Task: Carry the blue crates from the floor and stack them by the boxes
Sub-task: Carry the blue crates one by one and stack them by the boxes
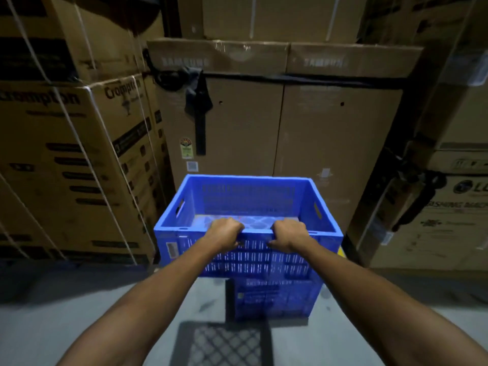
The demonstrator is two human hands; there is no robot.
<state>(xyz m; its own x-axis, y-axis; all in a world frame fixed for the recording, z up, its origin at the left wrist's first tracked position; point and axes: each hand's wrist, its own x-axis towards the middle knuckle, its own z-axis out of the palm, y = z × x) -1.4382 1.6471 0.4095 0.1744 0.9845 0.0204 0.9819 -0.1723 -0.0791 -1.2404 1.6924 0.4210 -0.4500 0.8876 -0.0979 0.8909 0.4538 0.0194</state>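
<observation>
An empty blue slotted crate (248, 204) sits on top of another blue crate (277, 297), right in front of the tall cardboard boxes (277, 122). My left hand (224, 233) grips the near rim of the top crate, fingers curled over the edge. Beside it, my right hand (289, 235) grips the same rim. Both arms reach forward from the bottom of the view. The lower crate shows only its near wall below the top one.
Strapped Crompton cartons (68, 165) stand at the left and LG cartons (435, 215) at the right, leaving a narrow bay. A dark grid-patterned crate (224, 344) lies on the grey floor (52, 313) close to me.
</observation>
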